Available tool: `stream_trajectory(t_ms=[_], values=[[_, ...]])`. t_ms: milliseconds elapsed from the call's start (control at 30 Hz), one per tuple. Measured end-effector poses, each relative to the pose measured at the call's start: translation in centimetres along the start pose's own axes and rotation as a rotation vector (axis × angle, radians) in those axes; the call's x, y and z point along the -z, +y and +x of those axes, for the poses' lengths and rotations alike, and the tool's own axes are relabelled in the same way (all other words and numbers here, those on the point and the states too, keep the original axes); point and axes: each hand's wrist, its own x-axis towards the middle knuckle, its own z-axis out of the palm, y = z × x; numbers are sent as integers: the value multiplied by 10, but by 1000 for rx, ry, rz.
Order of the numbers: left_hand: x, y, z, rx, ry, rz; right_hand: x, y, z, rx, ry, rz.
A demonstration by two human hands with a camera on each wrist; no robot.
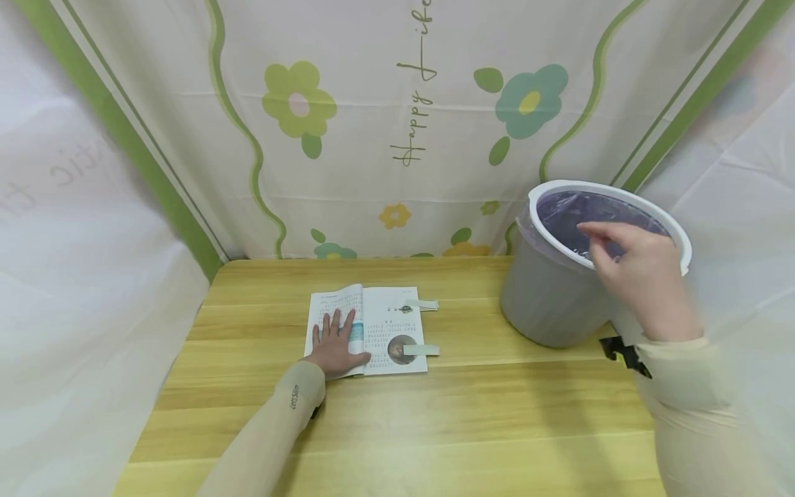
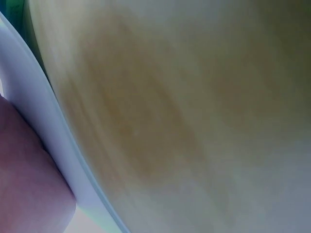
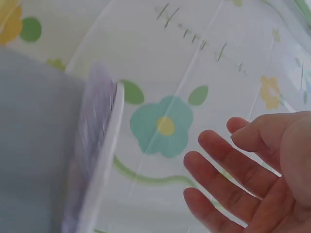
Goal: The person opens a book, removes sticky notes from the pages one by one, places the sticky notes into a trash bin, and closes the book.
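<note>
An open book [image 1: 391, 324] with printed text and pictures lies on the wooden table. My left hand [image 1: 335, 347] rests flat on its left page, fingers spread. Up close in the left wrist view, part of that hand [image 2: 29, 179] presses beside the curved white page edge [image 2: 63, 131]. Two pale green strips [image 1: 421, 350] stick out past the right page's outer edge. Over the mouth of a grey bin [image 1: 553, 297] hovers my right hand [image 1: 646, 273]. In the right wrist view its fingers [image 3: 228, 170] are loosely bent, with nothing visible between them.
A white rim [image 1: 680, 235] and a thin purple bag [image 1: 568, 210] line the bin, which stands at the table's back right; a few small pale bits show inside. Flower-printed curtains [image 1: 373, 138] hang behind and on both sides of the table [image 1: 435, 428].
</note>
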Motion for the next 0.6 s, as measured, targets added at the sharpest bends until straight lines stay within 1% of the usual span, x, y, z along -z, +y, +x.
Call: stream_trajectory(t_ms=[200, 333, 433, 600], values=[[1, 2, -1, 3, 2, -10, -24, -16, -31, 53, 69, 152], [2, 3, -2, 0, 3, -11, -45, -25, -55, 60, 80, 238], [2, 2, -1, -2, 6, -16, -61, -30, -74, 20, 60, 291], [2, 2, -1, 4, -2, -19, -86, -32, -108, -104, -11, 338]])
